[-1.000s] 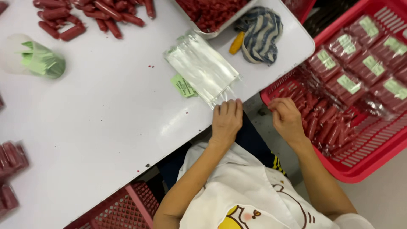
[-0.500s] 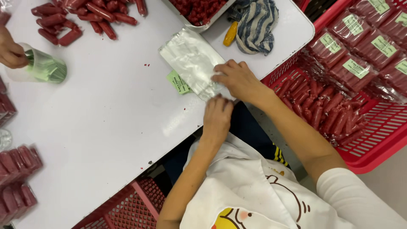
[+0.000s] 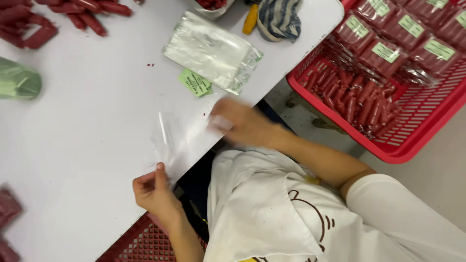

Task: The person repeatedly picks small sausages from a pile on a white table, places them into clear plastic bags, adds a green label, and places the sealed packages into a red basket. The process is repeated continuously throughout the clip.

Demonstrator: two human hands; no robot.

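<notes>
Looking down from the head camera, I see a white table (image 3: pixel 87 136) with the person seated at its near edge, in a white top with a brown line drawing.

My left hand (image 3: pixel 154 190) sits at the table's near edge. Its thumb and fingers are pinched narrow on the lower corner of a clear plastic bag (image 3: pixel 182 138), which lies flat on the table and is nearly see-through against the white surface.

My right hand (image 3: pixel 245 123) is just right of that bag, at its far corner. It is blurred, so I cannot tell whether its fingers grip the bag or only touch it.

Beyond the bag, further up the table, lies a stack of clear bags (image 3: pixel 213 51) with a silvery sheen. A few small green labels (image 3: pixel 195 82) lie just beside its near edge.

Red sausages (image 3: pixel 92 12) are scattered along the table's far left. A pale green bundle (image 3: pixel 18 83) rests at the left edge, too blurred to identify. Dark red packets (image 3: pixel 7 208) show at the lower left corner.

At the far edge, a blue and white striped cloth (image 3: pixel 279 18) is bunched next to a yellow object (image 3: pixel 251 19).

To the right, off the table, a red plastic crate (image 3: pixel 412 145) holds loose sausages and sealed sausage packs with green labels (image 3: pixel 383 51). Another red crate (image 3: pixel 141 242) shows below the table edge.
</notes>
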